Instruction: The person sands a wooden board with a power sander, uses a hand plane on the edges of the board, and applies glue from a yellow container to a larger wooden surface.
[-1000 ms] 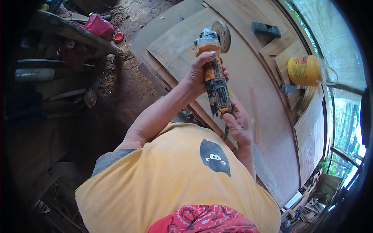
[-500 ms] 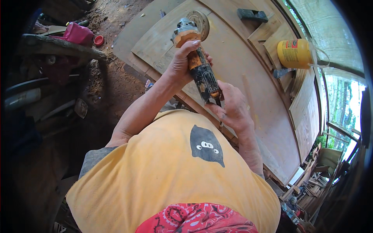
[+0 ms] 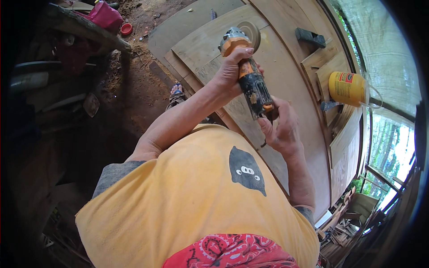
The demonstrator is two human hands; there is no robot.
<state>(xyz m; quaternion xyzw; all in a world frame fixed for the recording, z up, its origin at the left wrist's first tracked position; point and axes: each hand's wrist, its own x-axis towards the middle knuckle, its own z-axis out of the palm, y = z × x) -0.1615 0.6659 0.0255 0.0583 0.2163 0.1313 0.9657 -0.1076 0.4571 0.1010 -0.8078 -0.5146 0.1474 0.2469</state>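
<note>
An orange and black angle grinder (image 3: pixel 255 91) is held in front of my chest, over a broad wooden panel (image 3: pixel 292 85). My left hand (image 3: pixel 231 73) wraps round its orange neck just behind the metal head, thumb on top. A round, pale disc (image 3: pixel 251 35) sits at the far end, above the panel. At the rear of the body, my right hand (image 3: pixel 286 127) closes on the black end where the power cord leaves. The thumb and fingers pinch there, and its fingertips are partly hidden. A piece of dark cord shows below that hand.
On the panel's right side lie a dark hand plane (image 3: pixel 310 38), thin boards (image 3: pixel 333 73) and a yellow tub (image 3: pixel 344 88) tipped sideways. Left are a foot in a sandal (image 3: pixel 177 89), a red cap (image 3: pixel 126 29) and a pink jug (image 3: pixel 103 17). Scrap wood (image 3: pixel 346 230) fills the lower right.
Both hands keep their hold on the grinder, which now appears farther right and slightly lower. The surroundings have shifted in the view too, and a sandalled foot shows more fully at left.
</note>
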